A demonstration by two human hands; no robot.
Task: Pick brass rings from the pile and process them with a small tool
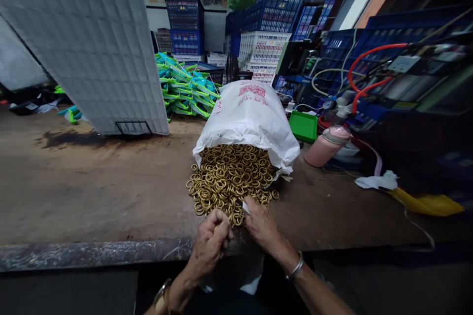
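Observation:
Many brass-coloured rings (231,177) spill onto the table from the mouth of a white woven sack (246,113) lying on its side. My left hand (212,238) is closed just in front of the rings, over the table edge; what its curled fingers hold, if anything, is hidden. My right hand (261,224) is at the near edge of the pile, fingers bent together and touching the rings. Something small, white with a dark tip, shows at its fingertips; I cannot tell whether it is a finger wrap or a held piece.
A tall pale ribbed panel (99,54) stands at left on the wooden table (111,197). Green and blue plastic pieces (188,88) are heaped behind. To the right are a green tray (303,126), a pink bottle (327,146), hoses and a yellow item (430,203). Stacked crates (264,47) stand at the back.

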